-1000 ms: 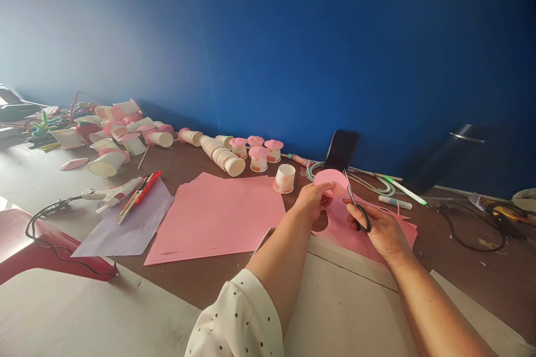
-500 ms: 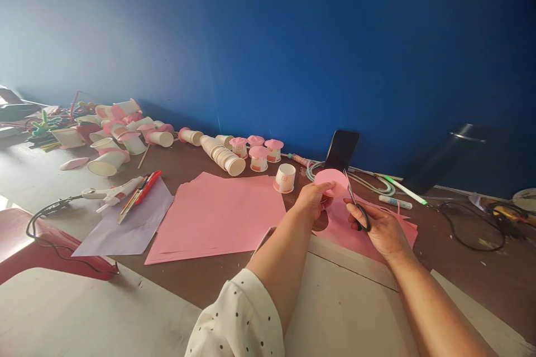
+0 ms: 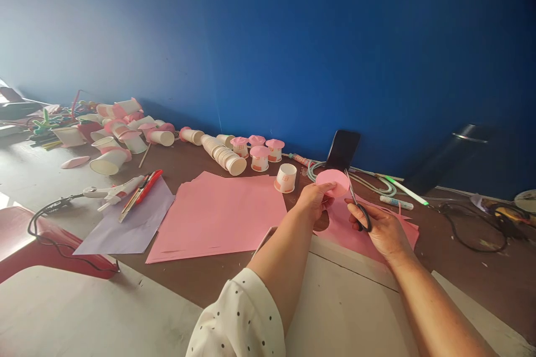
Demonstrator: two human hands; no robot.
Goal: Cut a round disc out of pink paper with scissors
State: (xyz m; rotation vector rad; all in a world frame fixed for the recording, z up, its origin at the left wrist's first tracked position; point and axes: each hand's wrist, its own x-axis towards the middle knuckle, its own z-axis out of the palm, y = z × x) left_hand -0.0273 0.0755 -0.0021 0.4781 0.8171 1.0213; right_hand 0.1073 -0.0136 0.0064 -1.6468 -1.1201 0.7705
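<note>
My left hand [image 3: 312,202] pinches a round pink paper disc [image 3: 333,182] and holds it up above the table. My right hand [image 3: 379,227] grips black-handled scissors [image 3: 357,203], whose blades point up at the disc's right edge. Under both hands lie pink paper offcuts [image 3: 377,234]. A small white paper cup [image 3: 286,178] stands just left of my left hand.
A stack of pink sheets [image 3: 218,215] lies centre-left, beside a purple sheet [image 3: 125,228] bearing a glue gun [image 3: 113,192] and a red cutter [image 3: 142,189]. Stacked cups [image 3: 221,155], pink-roofed cup houses [image 3: 259,153], a propped phone [image 3: 343,149], pens [image 3: 396,202] and cables [image 3: 469,223] line the blue wall.
Almost nothing has moved; both hands, the disc and the scissors hold the same pose, with only a slight camera shift.
</note>
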